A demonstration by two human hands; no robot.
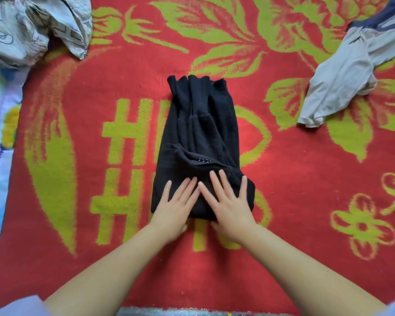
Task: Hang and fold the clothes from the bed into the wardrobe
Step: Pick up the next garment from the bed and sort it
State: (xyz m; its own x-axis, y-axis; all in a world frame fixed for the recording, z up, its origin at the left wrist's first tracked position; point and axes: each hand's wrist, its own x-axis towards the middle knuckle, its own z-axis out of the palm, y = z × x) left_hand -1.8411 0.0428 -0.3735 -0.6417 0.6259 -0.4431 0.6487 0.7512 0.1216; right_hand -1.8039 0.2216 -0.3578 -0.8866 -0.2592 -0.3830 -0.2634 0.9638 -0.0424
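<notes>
Here both hands, left hand (172,209) and right hand (232,209), press flat with straight fingers, gripping nothing, on the black garment's (196,126) near end; its long axis runs straight away from the 2 palms, equally near each.

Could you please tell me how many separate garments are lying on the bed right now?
3: a black garment at centre under both hands, a grey garment at upper right, a patterned white one at upper left. More may lie outside the frame.
</notes>
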